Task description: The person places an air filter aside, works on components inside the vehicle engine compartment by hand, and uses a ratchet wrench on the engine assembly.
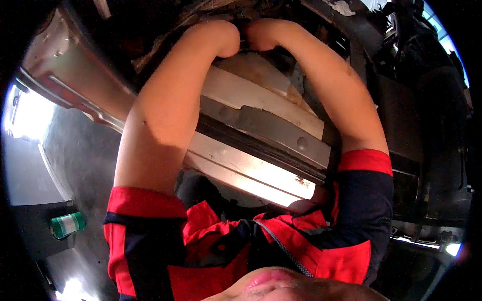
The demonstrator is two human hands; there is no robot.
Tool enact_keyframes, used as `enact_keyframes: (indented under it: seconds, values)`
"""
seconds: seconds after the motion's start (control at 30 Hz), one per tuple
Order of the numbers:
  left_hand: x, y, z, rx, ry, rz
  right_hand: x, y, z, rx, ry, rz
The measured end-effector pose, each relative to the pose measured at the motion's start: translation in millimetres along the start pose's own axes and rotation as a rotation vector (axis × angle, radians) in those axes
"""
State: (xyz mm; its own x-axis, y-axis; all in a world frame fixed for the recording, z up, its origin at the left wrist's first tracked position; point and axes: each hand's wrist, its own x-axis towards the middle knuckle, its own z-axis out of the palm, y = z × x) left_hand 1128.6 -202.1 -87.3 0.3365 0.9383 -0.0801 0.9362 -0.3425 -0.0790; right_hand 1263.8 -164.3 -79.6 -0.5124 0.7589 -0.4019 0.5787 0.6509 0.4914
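Both my arms reach forward into a dark vehicle body. My left hand (pixel 228 39) bends inward at the far middle, its fingers hidden behind the wrist and in shadow. Close beside it, a small gap apart, my right hand (pixel 262 35) also turns inward, and its fingers fade into the dark. What either hand touches or holds does not show. Just below the hands is a dusty, light brown floor area (pixel 258 70). A pale sill panel (pixel 261 103) and a grey trim strip (pixel 281 130) run across between my forearms.
A bare metal body edge (pixel 75 75) curves along the left. Nearer me lies a brightly lit metal sill (pixel 241 168). On the ground at lower left is a green can (pixel 68 225). Dark bulky parts (pixel 422 115) fill the right side.
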Motion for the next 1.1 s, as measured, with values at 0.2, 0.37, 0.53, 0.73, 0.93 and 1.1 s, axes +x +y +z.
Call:
enact_keyframes:
  seconds: [0.2, 0.37, 0.53, 0.73, 0.93, 1.1]
  values:
    - [-11.4, -2.2, -5.9, -0.036, 0.018, 0.032, 5.6, -3.7, 17.0, 0.122, 0.591, 0.103]
    - [-5.9, 1.4, -7.4, -0.03, -0.012, -0.024, 1.5, -2.8, -3.4, 0.154, 0.006, 0.021]
    - [-10.6, -10.3, -10.8, 0.003, -0.084, -0.047, 10.7, -6.9, 7.9, 0.127, 0.454, 0.099]
    - [-10.6, -6.2, -15.8, 0.024, -0.1, -0.047, 21.2, 5.4, 24.3, 0.11, 0.452, 0.023]
    - [-13.0, -4.8, -15.2, -0.007, -0.086, -0.003, 12.4, 0.9, 4.6, 0.229, 0.26, 0.063]
    - [-11.1, -4.0, -13.1, 0.022, -0.08, -0.032, 13.4, -1.5, 25.3, 0.13, 0.828, -0.01]
